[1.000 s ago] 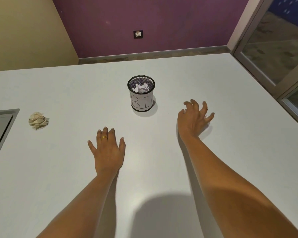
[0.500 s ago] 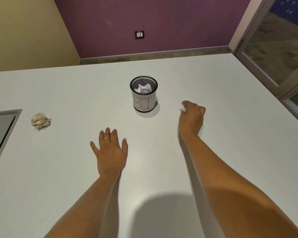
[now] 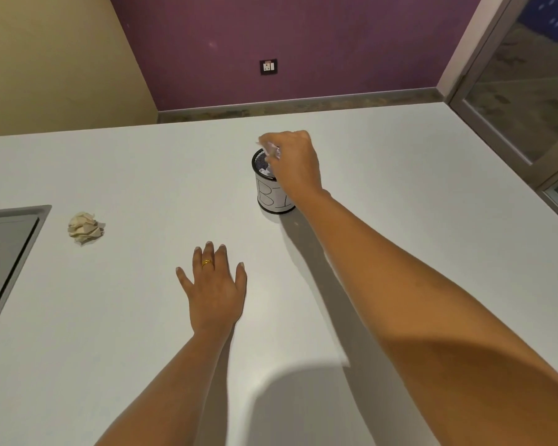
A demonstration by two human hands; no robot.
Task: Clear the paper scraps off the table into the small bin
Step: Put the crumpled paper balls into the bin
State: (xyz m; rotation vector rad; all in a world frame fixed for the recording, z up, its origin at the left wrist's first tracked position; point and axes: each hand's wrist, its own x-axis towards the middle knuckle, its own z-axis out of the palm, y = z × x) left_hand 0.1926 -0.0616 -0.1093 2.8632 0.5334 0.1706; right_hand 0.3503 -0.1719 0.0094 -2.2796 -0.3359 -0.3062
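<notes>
A small black mesh bin with a white paper label stands on the white table, white paper inside it. My right hand hovers directly over the bin's opening, fingers closed on a small white paper scrap. It hides the bin's right side. My left hand lies flat on the table, fingers spread, with a gold ring, holding nothing. A cream crumpled paper ball rests on the table to the left, well apart from both hands.
A grey recessed panel sits in the table at the left edge. Purple and yellow walls rise behind the table's far edge. A glass door frame runs along the right side.
My right hand closed on a white scrap to the right of the bin, then lifted it left and up over the bin's opening. The left hand stayed flat.
</notes>
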